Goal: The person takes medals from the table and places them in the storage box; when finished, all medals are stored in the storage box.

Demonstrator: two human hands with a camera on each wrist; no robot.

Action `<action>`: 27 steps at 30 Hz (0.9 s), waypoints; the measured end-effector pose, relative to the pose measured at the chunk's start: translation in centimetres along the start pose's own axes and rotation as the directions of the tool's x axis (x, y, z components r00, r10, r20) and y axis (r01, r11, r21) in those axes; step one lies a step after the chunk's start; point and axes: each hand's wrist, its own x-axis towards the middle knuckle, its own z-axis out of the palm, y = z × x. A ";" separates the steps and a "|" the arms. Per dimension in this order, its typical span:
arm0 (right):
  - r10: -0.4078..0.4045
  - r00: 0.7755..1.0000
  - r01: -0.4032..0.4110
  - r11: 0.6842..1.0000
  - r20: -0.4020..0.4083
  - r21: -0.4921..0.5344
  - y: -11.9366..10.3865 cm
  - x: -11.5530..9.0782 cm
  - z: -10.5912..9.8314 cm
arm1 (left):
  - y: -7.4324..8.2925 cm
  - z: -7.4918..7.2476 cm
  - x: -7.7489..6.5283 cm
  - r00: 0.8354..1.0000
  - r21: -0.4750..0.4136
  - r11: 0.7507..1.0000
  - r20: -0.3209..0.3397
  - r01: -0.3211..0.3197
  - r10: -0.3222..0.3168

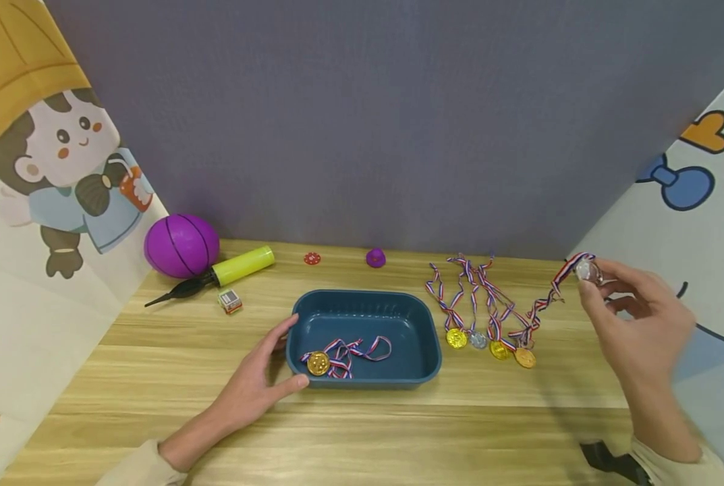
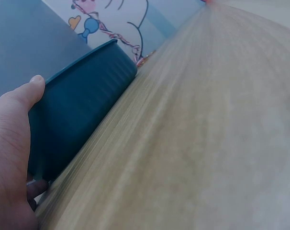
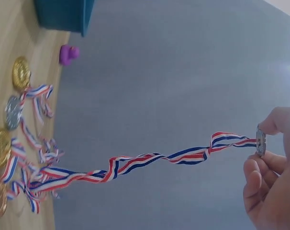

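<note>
My right hand (image 1: pixel 647 317) pinches a silver medal (image 1: pixel 589 271) between thumb and fingers, raised at the right. Its striped red, white and blue ribbon (image 3: pixel 159 155) slants down to the ribbons of the medals on the table. Lying there in a row are a gold medal (image 1: pixel 456 338), a silver-coloured one (image 1: pixel 478 339), another gold one (image 1: pixel 499 349) and a bronze-toned one (image 1: pixel 525 358). My left hand (image 1: pixel 258 378) rests against the left end of a dark teal tub (image 1: pixel 425 337), thumb at its front corner, fingers spread along the rim. Inside the tub lies a gold medal (image 1: pixel 318 363) with its ribbon.
Back left are a purple ball (image 1: pixel 182 246), a yellow-and-black hand pump (image 1: pixel 243 266) and a small box (image 1: pixel 230 301). A red chip (image 1: pixel 312 258) and a purple rubber duck (image 1: pixel 376 257) sit near the grey back panel (image 1: pixel 362 135). Printed side panels flank the table.
</note>
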 end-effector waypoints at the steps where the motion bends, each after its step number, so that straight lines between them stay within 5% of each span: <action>1: -0.004 1.000 0.004 1.000 -0.002 0.012 -0.3 0.0 0.2 | 0.0 0.0 0.0 1.000 0.001 1.000 0.000 0.000 0.000; 16: -0.036 0.992 0.047 0.995 -0.124 0.085 -1.6 0.3 1.8 | 0.0 0.0 0.0 1.000 -0.010 1.000 0.002 0.000 0.000; 27: -0.014 0.994 0.038 0.975 -0.112 0.219 -3.0 0.4 2.7 | -0.1 0.0 0.0 1.000 0.003 1.000 -0.002 -0.006 0.006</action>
